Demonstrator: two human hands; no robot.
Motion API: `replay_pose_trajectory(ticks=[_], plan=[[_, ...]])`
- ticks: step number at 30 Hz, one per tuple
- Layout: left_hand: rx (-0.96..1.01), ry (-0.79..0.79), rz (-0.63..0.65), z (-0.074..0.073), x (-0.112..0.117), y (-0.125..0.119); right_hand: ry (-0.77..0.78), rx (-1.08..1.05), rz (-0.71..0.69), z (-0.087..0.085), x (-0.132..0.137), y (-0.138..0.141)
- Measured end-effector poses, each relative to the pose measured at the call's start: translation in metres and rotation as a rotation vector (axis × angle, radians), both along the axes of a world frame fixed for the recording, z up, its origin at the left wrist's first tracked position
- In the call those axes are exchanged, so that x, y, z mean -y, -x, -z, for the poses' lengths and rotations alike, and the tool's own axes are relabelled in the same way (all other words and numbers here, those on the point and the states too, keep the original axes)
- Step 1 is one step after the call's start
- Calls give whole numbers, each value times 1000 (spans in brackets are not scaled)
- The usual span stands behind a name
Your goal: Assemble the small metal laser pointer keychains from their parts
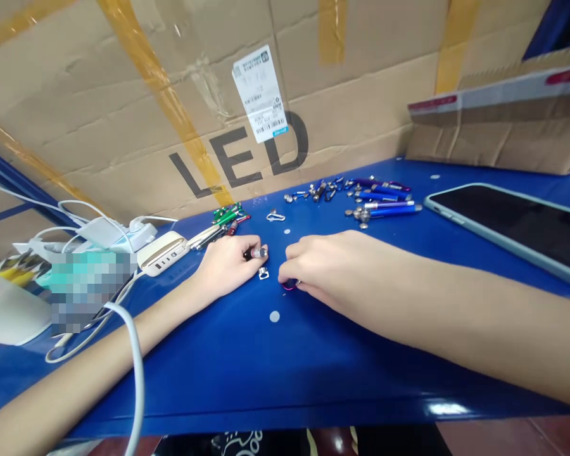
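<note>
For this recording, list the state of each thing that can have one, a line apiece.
Left hand: closed around the dark cylinder
Dark cylinder: held, silver end showing
Right hand: fingertips closed on the purplish piece
Purplish piece: held, mostly hidden
Phone: lying flat, screen dark
Blue tubes: lying loose
Carabiner: lying down, gate unclear
LED cardboard: upright, taped

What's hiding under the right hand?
A curved pinkish piece peeks out beneath the right hand, over the blue tabletop. The hand hides the rest, so I can't tell what it is.
</note>
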State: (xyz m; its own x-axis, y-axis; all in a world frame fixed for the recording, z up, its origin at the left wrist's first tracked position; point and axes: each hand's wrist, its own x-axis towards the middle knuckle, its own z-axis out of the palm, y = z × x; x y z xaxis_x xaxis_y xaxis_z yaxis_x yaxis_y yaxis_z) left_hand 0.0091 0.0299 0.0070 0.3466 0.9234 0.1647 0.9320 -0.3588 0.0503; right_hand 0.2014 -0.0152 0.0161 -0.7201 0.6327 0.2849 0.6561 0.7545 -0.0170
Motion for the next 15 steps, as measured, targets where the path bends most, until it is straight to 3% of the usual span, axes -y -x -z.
replay_pose_trajectory(ticks=[4,15], plan=[[-29,-7,4,2,-2,4,140,59,47,-8,-6,3],[-74,-6,105,-2,1,8,262,-114,85,-6,-13,8]])
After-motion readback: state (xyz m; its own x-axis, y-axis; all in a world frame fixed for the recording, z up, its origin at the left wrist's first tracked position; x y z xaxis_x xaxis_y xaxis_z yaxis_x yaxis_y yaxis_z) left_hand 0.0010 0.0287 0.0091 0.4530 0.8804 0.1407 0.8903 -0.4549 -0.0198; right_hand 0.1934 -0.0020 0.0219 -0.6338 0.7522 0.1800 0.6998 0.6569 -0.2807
